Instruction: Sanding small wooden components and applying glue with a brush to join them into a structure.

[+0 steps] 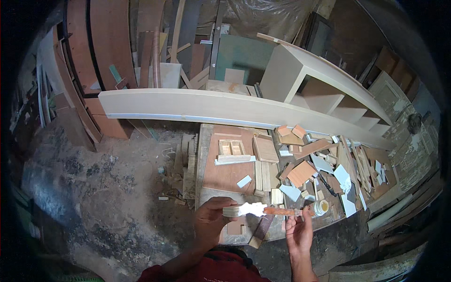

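One pale wood piece (pixel 230 211) is hanging over the near edge of the worktop (pixel 203 150), left hand (pixel 211 218) pinching it, fingers curled, white paste (pixel 252 209) covering its right end. Right hand (pixel 299 230) is gripping a reddish-brown stick (pixel 282 211), palm half open, tip touching the paste. Jar (pixel 321 207) is showing just beside. Offcuts (pixel 300 174) are littering the worktop; long pale board (pixel 188 104) is spanning behind.

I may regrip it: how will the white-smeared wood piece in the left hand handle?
The wood piece is probably stiff, being thick and straight-edged. Likely light: the left hand holds one end. The white smear looks pasty, so that part may be slippery.
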Demonstrator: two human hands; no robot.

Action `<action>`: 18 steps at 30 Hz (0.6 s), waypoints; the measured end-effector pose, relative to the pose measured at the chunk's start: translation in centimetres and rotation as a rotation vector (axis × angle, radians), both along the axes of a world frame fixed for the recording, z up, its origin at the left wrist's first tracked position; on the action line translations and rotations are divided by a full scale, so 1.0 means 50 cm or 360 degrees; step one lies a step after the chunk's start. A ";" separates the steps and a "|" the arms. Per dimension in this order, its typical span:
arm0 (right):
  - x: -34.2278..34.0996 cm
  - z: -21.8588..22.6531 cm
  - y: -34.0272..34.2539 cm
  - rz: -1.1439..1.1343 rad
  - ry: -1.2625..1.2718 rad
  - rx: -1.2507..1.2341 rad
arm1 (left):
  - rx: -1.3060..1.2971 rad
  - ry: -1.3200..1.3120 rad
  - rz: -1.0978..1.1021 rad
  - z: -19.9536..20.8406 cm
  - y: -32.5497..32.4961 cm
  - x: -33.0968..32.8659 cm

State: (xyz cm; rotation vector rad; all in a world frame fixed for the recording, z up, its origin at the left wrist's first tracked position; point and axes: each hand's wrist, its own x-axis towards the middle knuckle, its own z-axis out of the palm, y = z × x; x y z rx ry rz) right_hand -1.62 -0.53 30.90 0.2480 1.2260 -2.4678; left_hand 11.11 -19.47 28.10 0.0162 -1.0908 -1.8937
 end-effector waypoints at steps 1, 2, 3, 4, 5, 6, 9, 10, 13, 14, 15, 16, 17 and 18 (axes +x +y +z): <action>-0.002 0.007 0.004 0.0007 0.0016 -0.0022 | 0.0030 -0.0011 -0.0023 -0.003 -0.003 0.001; 0.002 0.012 0.004 0.0010 0.0012 -0.0021 | 0.0060 -0.0026 -0.0046 -0.005 -0.004 0.004; 0.003 0.018 0.003 -0.0016 0.0017 -0.0037 | 0.0061 -0.0030 -0.0042 -0.005 -0.004 0.004; 0.005 0.025 0.001 -0.0043 0.0020 -0.0054 | 0.0059 -0.0040 -0.0032 -0.004 -0.003 0.004; 0.014 0.037 -0.009 -0.0006 0.0064 -0.0082 | 0.0055 -0.0049 -0.0026 -0.004 -0.003 0.003; 0.020 0.033 -0.014 -0.0008 0.0061 -0.0083 | 0.0055 -0.0052 -0.0028 -0.006 -0.002 0.003; 0.018 0.008 -0.014 0.0066 0.0039 -0.0013 | 0.0047 0.0029 -0.0015 -0.011 -0.005 0.003; 0.014 0.007 -0.007 0.0063 0.0040 -0.0013 | 0.0035 0.0014 -0.0020 -0.007 -0.008 0.007; 0.000 0.004 0.012 -0.0106 0.0032 0.0025 | 0.0052 -0.0004 -0.0029 -0.011 -0.010 0.009; 0.006 0.012 0.007 -0.0107 0.0028 0.0027 | 0.0076 -0.0010 -0.0050 -0.014 -0.010 0.010; 0.015 0.029 -0.004 -0.0080 0.0070 -0.0037 | 0.0077 -0.0014 -0.0052 -0.015 -0.010 0.010; 0.023 0.037 -0.010 -0.0053 0.0111 -0.0102 | 0.0033 -0.0008 -0.0021 -0.015 -0.009 0.009; 0.024 0.026 -0.012 -0.0015 0.0063 -0.0112 | -0.0014 0.0004 0.0004 -0.013 -0.011 0.006; 0.025 0.022 -0.014 -0.0023 0.0065 -0.0114 | -0.0016 0.0005 -0.0004 -0.011 -0.010 0.007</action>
